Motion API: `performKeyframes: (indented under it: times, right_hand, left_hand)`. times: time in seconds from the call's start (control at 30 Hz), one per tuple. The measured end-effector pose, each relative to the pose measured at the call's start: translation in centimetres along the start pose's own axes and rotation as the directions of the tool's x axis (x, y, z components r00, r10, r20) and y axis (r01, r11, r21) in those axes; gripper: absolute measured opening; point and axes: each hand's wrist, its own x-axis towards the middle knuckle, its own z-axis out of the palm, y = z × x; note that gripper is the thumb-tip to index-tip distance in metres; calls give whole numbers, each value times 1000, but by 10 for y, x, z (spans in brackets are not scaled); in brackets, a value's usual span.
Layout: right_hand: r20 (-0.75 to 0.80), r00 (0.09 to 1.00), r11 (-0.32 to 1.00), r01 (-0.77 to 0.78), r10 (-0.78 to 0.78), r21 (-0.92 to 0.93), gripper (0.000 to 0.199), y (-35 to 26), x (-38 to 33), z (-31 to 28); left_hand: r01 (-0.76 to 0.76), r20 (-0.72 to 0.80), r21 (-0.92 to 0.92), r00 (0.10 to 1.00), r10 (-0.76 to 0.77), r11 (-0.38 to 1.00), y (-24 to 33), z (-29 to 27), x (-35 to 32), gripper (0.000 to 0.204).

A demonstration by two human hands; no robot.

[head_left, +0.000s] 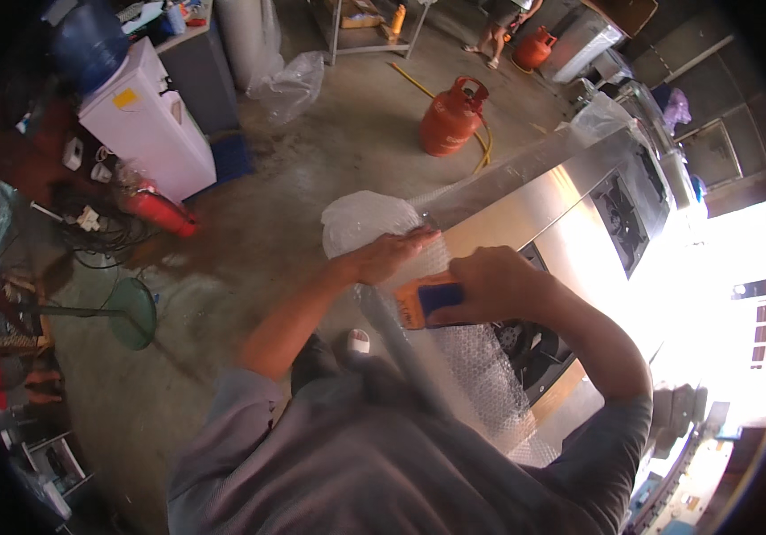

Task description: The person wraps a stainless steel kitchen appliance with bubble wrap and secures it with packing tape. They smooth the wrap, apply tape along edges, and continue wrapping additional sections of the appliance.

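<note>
My left hand (pixel 392 255) lies with fingers stretched out on clear bubble wrap (pixel 481 374). The wrap covers the near end of a long stainless-steel gas stove (pixel 525 209). My right hand (pixel 499 281) grips an orange-and-blue tape dispenser (pixel 411 303), held low against the wrap just right of my left hand. Its far side and any tape on it are hidden. A bunched white end of the wrap (pixel 369 218) bulges beyond my left wrist. Black burners show on the stove at its far end and partly beside the wrap.
An orange gas cylinder (pixel 452 118) with a yellow hose stands beyond the stove; another cylinder (pixel 536 48) is farther back near a person's legs (pixel 491 36). At left are a white water dispenser (pixel 153 125), a red fire extinguisher (pixel 158 207) and a round green base (pixel 136 314).
</note>
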Motion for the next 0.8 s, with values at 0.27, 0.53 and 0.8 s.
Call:
performKeyframes:
  times: [0.27,0.53,0.8]
  right_hand:
    - [461,879,985,-53,125,-166,80,-36,91,-22]
    - [567,794,968,-104,219,-227,89,-14,105,-28]
    - [467,801,919,-250,374,-306,91,71,90,-28]
  left_hand:
    - [53,37,-497,999,-40,866,-13,3,-5,70]
    - [-141,-148,203,974,172,969,-36,24,-6,72]
    - [192,83,-40,979,-189,980,-8,6,-4,66]
